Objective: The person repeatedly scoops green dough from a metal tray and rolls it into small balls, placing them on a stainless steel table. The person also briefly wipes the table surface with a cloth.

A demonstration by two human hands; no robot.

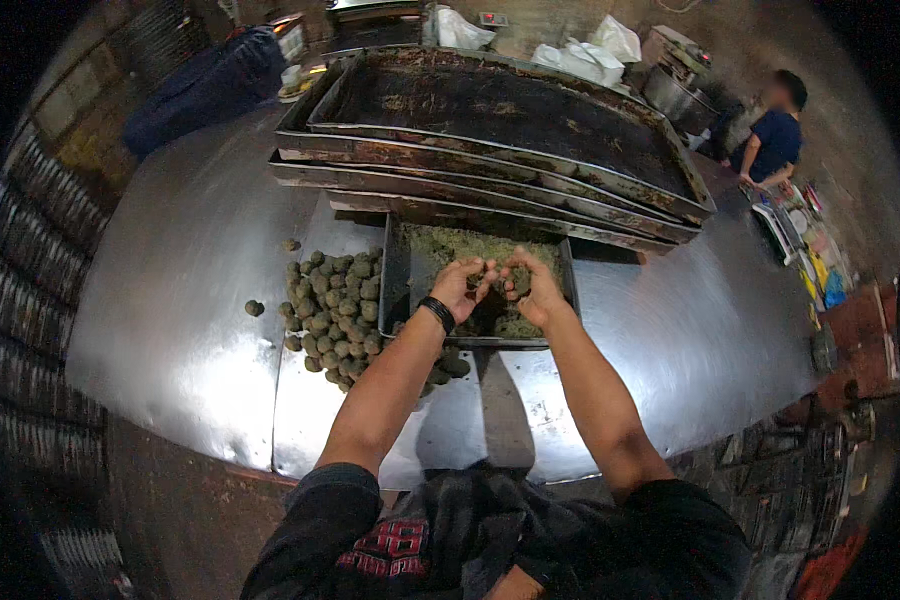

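A shallow metal tray (382,285) of crumbly green mixture (450,244) lies before me, and both my hands are over it. My right hand (544,292) curls its fingers around a dark green lump (521,281) of this mixture. Close beside it, my left hand (457,292), with black bands at the wrist, has bent fingers turned towards the right one. Whether anything sits in the left fingers is unclear. Left of the tray is a pile of round greenish-brown balls (337,300), partly hidden by my left forearm. One single ball (253,307) rests apart, farther left.
Large stacked baking trays (495,161) stand just behind the small tray, overhanging its far edge. The metal tabletop (660,337) reaches out on both sides. A person (772,142) is at the far right, near assorted packets (817,262). White bags (585,60) are at the back.
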